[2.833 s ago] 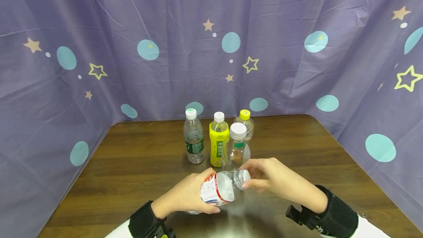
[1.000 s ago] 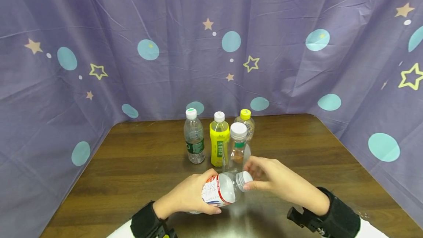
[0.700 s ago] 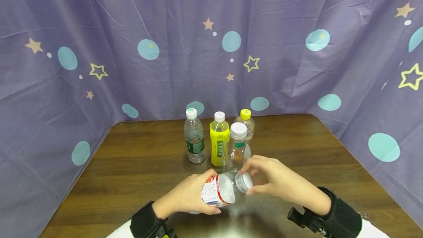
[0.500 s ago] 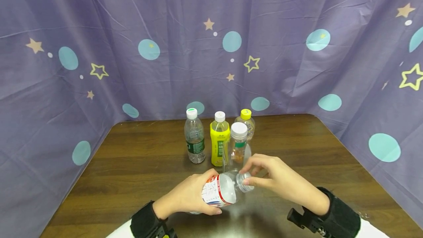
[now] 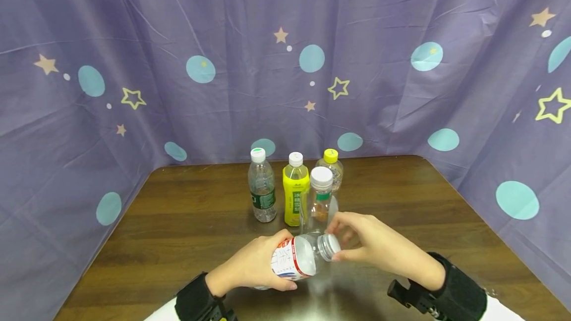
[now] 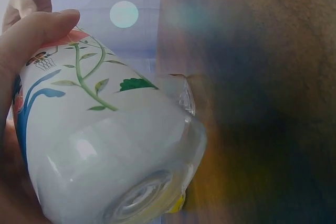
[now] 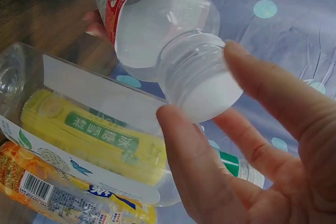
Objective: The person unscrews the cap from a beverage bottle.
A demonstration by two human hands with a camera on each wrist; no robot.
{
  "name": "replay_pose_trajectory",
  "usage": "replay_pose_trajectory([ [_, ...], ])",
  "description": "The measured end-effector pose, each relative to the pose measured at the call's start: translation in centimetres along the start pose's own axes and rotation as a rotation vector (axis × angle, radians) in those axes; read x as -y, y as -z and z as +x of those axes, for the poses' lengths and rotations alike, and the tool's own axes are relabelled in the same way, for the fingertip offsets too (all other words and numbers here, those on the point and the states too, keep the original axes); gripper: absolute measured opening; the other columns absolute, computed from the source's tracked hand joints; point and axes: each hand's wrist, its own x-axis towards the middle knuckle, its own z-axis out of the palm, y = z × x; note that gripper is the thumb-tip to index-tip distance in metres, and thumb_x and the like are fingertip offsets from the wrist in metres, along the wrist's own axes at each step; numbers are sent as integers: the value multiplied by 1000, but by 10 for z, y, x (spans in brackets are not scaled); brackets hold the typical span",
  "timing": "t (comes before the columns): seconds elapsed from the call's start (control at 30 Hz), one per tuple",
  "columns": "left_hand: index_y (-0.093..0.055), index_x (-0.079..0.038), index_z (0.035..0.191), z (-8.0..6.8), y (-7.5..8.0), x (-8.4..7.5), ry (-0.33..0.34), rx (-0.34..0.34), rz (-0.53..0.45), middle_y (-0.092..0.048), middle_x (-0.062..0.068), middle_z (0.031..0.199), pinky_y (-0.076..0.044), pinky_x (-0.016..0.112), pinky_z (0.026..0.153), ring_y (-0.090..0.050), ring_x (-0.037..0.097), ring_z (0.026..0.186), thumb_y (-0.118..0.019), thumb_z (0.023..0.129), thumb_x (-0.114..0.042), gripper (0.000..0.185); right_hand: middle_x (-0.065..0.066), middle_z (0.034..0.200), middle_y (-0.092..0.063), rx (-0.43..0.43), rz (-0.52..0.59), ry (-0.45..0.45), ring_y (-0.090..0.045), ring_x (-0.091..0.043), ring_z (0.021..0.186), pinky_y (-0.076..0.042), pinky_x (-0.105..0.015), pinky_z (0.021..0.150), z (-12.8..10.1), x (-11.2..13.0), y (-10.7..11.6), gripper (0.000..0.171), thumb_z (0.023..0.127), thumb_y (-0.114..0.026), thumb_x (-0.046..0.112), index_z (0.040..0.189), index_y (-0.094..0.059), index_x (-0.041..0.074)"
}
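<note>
My left hand (image 5: 256, 264) grips a clear plastic bottle (image 5: 305, 256) by its white, red-edged label. The bottle lies tilted almost level above the table, its neck pointing right. In the left wrist view the bottle base (image 6: 144, 192) faces the camera. At the neck, my right hand (image 5: 374, 241) pinches the white cap (image 5: 331, 245) between thumb and fingers. Seen from the right wrist, the thumb and a fingertip touch opposite sides of the cap (image 7: 212, 95), which sits on the neck. Just behind stands a clear bottle with a white cap (image 5: 321, 177), partly hidden.
On the wooden table (image 5: 192, 222) stand a green-labelled bottle (image 5: 262, 187), a yellow-labelled bottle (image 5: 294, 194) and a yellow-capped bottle (image 5: 330, 156), all behind the hands. A purple curtain (image 5: 250, 88) hangs behind and beside the table.
My right thumb and fingers shift back and forth around the cap; the thumb has moved from the cap's face down to its lower edge. My left hand and the bottle stay nearly still.
</note>
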Motion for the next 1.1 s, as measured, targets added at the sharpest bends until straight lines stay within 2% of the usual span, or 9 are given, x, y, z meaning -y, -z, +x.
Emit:
replay_pose_trajectory([
  [0.1, -50, -25, 112, 0, 0, 0, 1, 0, -13, -59, -17, 87, -46, 17, 62, -55, -3, 70, -86, 63, -47, 65, 5, 99, -66, -18, 23, 21, -64, -3, 81, -55, -25, 67, 0, 0, -1, 32, 76, -81, 22, 100, -60, 19],
  [0.27, -50, -24, 114, -1, 1, -1, -14, -4, -61, -60, -15, 89, -47, 17, 63, -57, -3, 72, -86, 63, -47, 66, 7, 96, -66, -77, 80, 5, -63, -2, 76, -54, -25, 62, 2, 0, -4, 25, 81, -77, 30, 100, -62, 20],
  [0.37, -50, -25, 115, -1, 1, -2, -21, -9, -67, -60, -15, 90, -48, 17, 64, -57, -3, 73, -85, 63, -47, 66, 7, 95, -67, -102, 44, -14, -63, -2, 75, -53, -26, 63, 2, 1, -4, 25, 83, -73, 36, 100, -63, 21],
  [0.47, -50, -25, 115, 0, 2, -3, -25, -13, -55, -60, -15, 89, -47, 16, 64, -57, -3, 73, -85, 63, -47, 66, 7, 99, -67, -87, -7, -79, -62, -2, 78, -52, -25, 65, 3, 3, -3, 34, 82, -72, 44, 104, -61, 20],
  [0.57, -50, -24, 115, -1, 2, -3, -22, -12, -54, -60, -15, 89, -47, 17, 63, -56, -3, 72, -85, 63, -46, 66, 9, 92, -66, -58, -29, -141, -61, -1, 77, -50, -24, 65, 2, 3, -4, 42, 81, -71, 50, 104, -58, 18],
  [0.7, -50, -24, 114, -1, 2, -3, -17, -5, -66, -60, -15, 89, -47, 17, 63, -56, -3, 72, -85, 64, -46, 66, 13, 76, -63, -46, -11, -155, -59, 0, 68, -49, -23, 60, 1, 2, -7, 38, 80, -73, 48, 95, -57, 18],
  [0.87, -50, -25, 114, 0, 1, -2, -16, -3, -64, -60, -15, 89, -47, 17, 63, -56, -4, 72, -85, 64, -47, 65, 14, 78, -64, -34, 26, -99, -59, 1, 69, -49, -23, 61, 1, -1, -6, 32, 81, -73, 44, 95, -59, 19],
  [1.1, -50, -24, 114, 0, 0, 0, -5, 11, -61, -60, -16, 89, -47, 17, 62, -56, -4, 71, -85, 65, -47, 64, 0, 104, -69, -6, 48, 93, -65, -4, 86, -54, -24, 69, -1, -4, -2, 35, 79, -78, 20, 110, -64, 15],
])
